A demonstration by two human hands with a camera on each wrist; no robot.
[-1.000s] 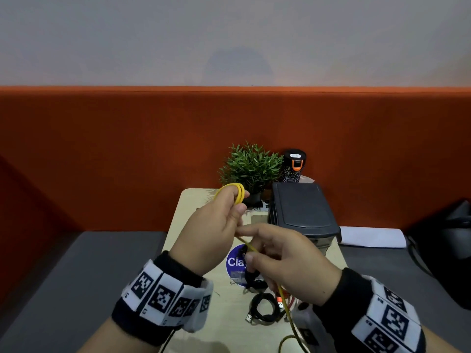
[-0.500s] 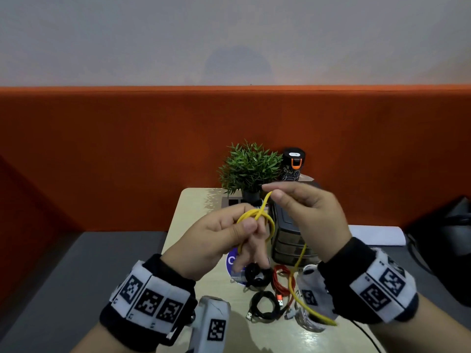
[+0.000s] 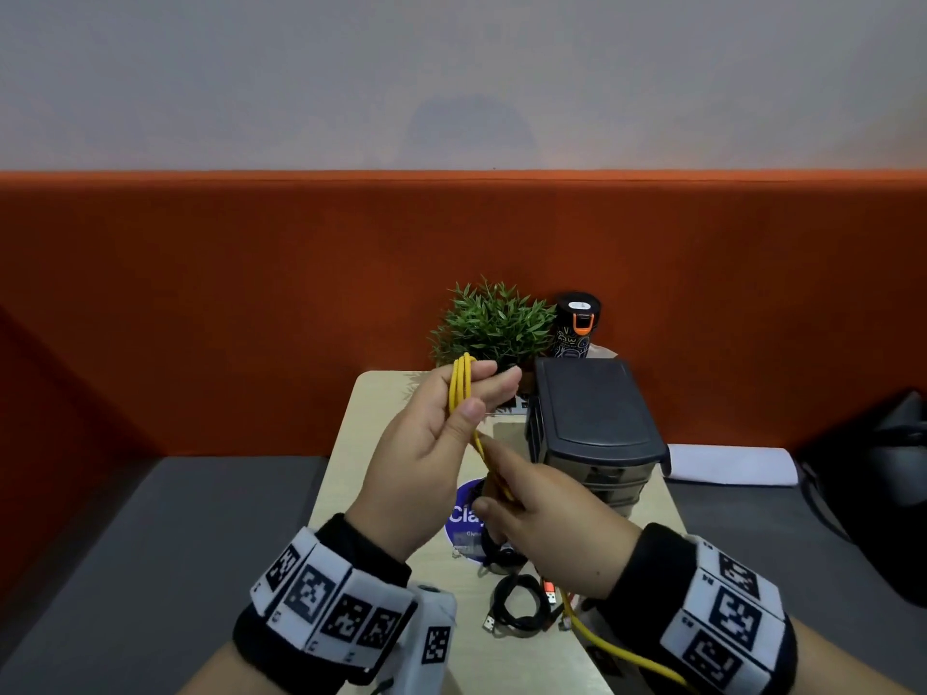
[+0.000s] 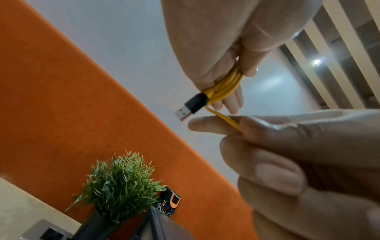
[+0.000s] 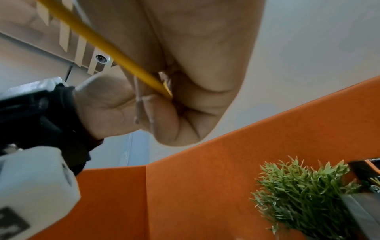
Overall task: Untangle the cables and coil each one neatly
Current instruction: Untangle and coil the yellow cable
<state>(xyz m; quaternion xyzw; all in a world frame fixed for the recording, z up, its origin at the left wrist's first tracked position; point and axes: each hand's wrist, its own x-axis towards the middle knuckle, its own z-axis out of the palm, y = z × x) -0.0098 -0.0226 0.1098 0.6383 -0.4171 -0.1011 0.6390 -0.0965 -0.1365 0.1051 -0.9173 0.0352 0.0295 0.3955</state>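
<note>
Left hand (image 3: 426, 443) grips yellow cable (image 3: 464, 388) loops above the tabletop (image 3: 351, 443); right hand (image 3: 547, 524), lower, pinches its slack tail.

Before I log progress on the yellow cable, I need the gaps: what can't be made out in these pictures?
- Free end of the yellow cable: head view, runs under the right hand and wrist, then off the bottom edge.
- Loop count in the left hand: both views, fingers cover part of the bundle.
- Black cable and orange-tipped cable on the table: head view, small, partly behind the right hand.
</note>
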